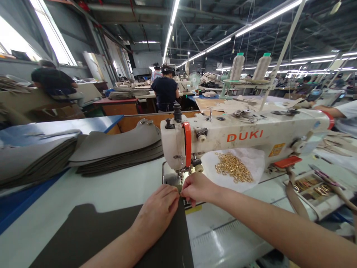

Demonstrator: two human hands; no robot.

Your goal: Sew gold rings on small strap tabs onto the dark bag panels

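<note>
A dark grey-brown fabric panel [111, 230] lies flat on the sewing table, its far corner close to the needle area of a white sewing machine [212, 134]. My left hand [158, 210] rests over that corner, fingers curled together and gripping the panel's edge. Close against it, just below the presser foot, my right hand [198, 188] is closed in a pinch; whatever lies between its fingertips is hidden. A bit of olive material [176, 188] shows beyond the left fingertips. The knuckles partly cover the needle plate.
Stacks of cut grey panels [119, 149] lie at the left. Small gold rings [234, 167] sit on a white sheet [258, 160] beneath the machine arm. A tray [315, 193] holds metal fittings at the right. Thread cones [237, 67] stand behind; other people work nearby.
</note>
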